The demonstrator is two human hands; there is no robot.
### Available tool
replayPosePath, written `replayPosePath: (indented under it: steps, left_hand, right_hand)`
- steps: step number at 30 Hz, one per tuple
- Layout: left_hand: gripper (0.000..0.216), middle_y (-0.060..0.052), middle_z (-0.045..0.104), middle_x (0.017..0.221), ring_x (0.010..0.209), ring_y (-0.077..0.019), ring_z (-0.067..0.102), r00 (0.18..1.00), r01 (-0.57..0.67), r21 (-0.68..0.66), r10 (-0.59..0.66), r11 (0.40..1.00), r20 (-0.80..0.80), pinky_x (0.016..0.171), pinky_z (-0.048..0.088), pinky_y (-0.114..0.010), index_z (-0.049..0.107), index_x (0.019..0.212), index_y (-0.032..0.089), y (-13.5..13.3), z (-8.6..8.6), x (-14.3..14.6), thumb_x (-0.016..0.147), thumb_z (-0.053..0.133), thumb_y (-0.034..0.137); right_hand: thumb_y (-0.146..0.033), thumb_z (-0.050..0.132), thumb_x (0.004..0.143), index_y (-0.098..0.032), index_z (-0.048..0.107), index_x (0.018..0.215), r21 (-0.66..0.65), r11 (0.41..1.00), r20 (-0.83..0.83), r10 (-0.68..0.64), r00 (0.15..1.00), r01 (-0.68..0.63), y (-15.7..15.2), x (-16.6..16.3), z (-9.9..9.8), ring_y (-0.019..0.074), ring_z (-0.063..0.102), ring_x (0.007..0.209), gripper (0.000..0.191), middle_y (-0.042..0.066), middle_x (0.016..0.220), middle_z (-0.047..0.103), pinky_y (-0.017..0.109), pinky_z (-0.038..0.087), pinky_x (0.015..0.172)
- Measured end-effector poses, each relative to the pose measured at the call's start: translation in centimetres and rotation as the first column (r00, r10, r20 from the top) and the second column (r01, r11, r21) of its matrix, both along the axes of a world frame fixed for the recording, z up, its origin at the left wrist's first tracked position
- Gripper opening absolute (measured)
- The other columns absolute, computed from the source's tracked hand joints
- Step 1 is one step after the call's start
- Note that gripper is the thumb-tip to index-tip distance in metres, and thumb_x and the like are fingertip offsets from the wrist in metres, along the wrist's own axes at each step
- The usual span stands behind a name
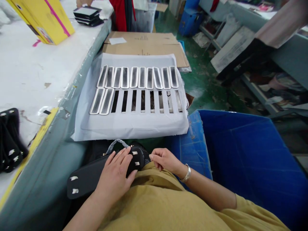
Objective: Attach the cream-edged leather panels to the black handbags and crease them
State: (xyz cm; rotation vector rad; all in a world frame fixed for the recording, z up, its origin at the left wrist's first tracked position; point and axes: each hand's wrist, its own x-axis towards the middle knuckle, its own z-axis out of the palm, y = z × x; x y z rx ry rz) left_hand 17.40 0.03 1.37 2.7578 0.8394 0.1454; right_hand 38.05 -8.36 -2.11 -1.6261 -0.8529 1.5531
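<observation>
A black handbag (89, 178) lies on my lap, its base with small metal feet turned up. My left hand (115, 175) rests flat on the bag, fingers stretched over its right end. My right hand (165, 159) is curled at the bag's right end, thumb and fingers pinched together; what they hold is too small to make out. In front of me a white slotted tray (134, 125) holds a back row of several silver-framed dark plates (138, 77), and two more plates (102, 101) sit at the left of the front row.
A white worktable (29, 73) runs along my left with black parts (9, 141) at its near edge and a yellow box (47, 19) farther back. A blue crate (240, 150) stands at my right. Flat cardboard (144, 43) lies beyond the tray. Another person stands at the far end.
</observation>
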Motion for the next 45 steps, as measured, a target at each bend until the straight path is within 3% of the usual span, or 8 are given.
replayPosePath:
  steps: [8, 14, 18, 25, 30, 34, 39, 45]
  left_hand:
    - [0.028, -0.016, 0.052, 0.13, 0.117, -0.0299, 0.051, 1.0, 0.016, -0.05, -0.016, 0.999, 0.014, 0.096, 0.042, -0.052, 0.053, 0.103, 0.017, 0.4, -0.3, -0.3, 0.079, 0.058, 0.03]
    - [0.033, -0.019, 0.053, 0.128, 0.118, -0.0307, 0.05, 0.991, 0.019, 0.038, -0.024, 0.999, 0.13, 0.097, 0.042, -0.053, 0.054, 0.103, 0.015, 0.3, -1.8, -1.0, 0.076, 0.063, 0.032]
    - [0.04, -0.019, 0.055, 0.124, 0.115, -0.0315, 0.052, 0.986, 0.016, 0.066, -0.026, 0.998, 0.162, 0.095, 0.044, -0.052, 0.052, 0.106, 0.014, 0.4, -2.1, -1.2, 0.071, 0.068, 0.027]
    - [0.047, -0.017, 0.055, 0.124, 0.114, -0.0314, 0.051, 0.982, -0.039, 0.027, 0.033, 0.999, 0.186, 0.096, 0.044, -0.052, 0.051, 0.104, 0.015, 0.7, -2.2, -1.4, 0.065, 0.074, 0.025]
    - [0.041, -0.015, 0.054, 0.124, 0.115, -0.0298, 0.049, 0.976, -0.064, -0.023, 0.067, 0.998, 0.209, 0.099, 0.041, -0.051, 0.051, 0.104, 0.016, 0.9, -2.5, -1.4, 0.069, 0.071, 0.027]
    - [0.037, -0.014, 0.055, 0.123, 0.114, -0.029, 0.05, 0.969, -0.079, -0.074, 0.094, 0.994, 0.228, 0.099, 0.041, -0.049, 0.053, 0.102, 0.016, 1.2, -2.5, -1.3, 0.071, 0.068, 0.025]
    - [0.033, -0.013, 0.056, 0.124, 0.114, -0.0286, 0.051, 0.974, -0.045, -0.069, 0.059, 0.997, 0.218, 0.098, 0.042, -0.046, 0.055, 0.102, 0.017, 1.6, -2.5, -1.4, 0.074, 0.065, 0.029]
    - [0.03, -0.01, 0.055, 0.128, 0.115, -0.0264, 0.051, 0.976, -0.01, -0.051, 0.021, 0.999, 0.216, 0.1, 0.039, -0.043, 0.057, 0.104, 0.017, 1.9, -2.6, -1.4, 0.079, 0.061, 0.034]
  right_hand:
    - [-0.031, 0.055, 0.079, -0.016, 0.053, 0.069, 0.051, 0.999, -0.063, 0.003, 0.998, 0.001, -0.4, -1.0, 0.1, 0.0044, 0.044, 0.037, 0.019, -0.007, 0.048, 0.051, 0.014, 0.034, 0.036]
    - [-0.034, 0.053, 0.081, -0.015, 0.057, 0.073, 0.124, 0.992, 0.073, -0.018, 0.997, 0.009, 1.2, -1.7, 1.3, 0.0051, 0.045, 0.038, 0.021, -0.005, 0.052, 0.053, 0.015, 0.037, 0.037]
    - [-0.034, 0.055, 0.08, -0.016, 0.057, 0.07, 0.055, 0.998, 0.21, 0.017, 0.978, -0.029, 2.9, -2.3, 2.0, 0.0061, 0.045, 0.038, 0.021, -0.004, 0.051, 0.053, 0.016, 0.035, 0.035]
    - [-0.037, 0.053, 0.082, -0.018, 0.053, 0.067, -0.044, 0.992, 0.234, 0.123, 0.965, -0.116, 3.9, -2.7, 2.3, 0.0071, 0.046, 0.038, 0.024, -0.004, 0.05, 0.053, 0.017, 0.034, 0.037]
    - [-0.034, 0.049, 0.086, -0.018, 0.05, 0.065, 0.078, 0.957, 0.431, 0.219, 0.875, -0.278, 4.1, -2.5, 2.7, 0.0071, 0.045, 0.048, 0.027, -0.003, 0.054, 0.053, 0.019, 0.032, 0.046]
    - [-0.03, 0.049, 0.086, -0.018, 0.05, 0.065, 0.184, 0.919, 0.536, 0.204, 0.819, -0.35, 4.4, -2.2, 2.4, 0.0069, 0.041, 0.052, 0.024, -0.004, 0.057, 0.05, 0.02, 0.03, 0.051]
    - [-0.029, 0.049, 0.085, -0.017, 0.049, 0.062, 0.046, 0.94, 0.572, 0.254, 0.78, -0.339, 4.7, -2.1, 2.3, 0.0063, 0.04, 0.051, 0.026, -0.005, 0.056, 0.049, 0.02, 0.028, 0.049]
    - [-0.032, 0.048, 0.086, -0.017, 0.051, 0.062, -0.053, 0.949, 0.518, 0.293, 0.804, -0.312, 4.8, -2.1, 2.4, 0.0067, 0.04, 0.05, 0.029, -0.005, 0.053, 0.049, 0.019, 0.027, 0.048]
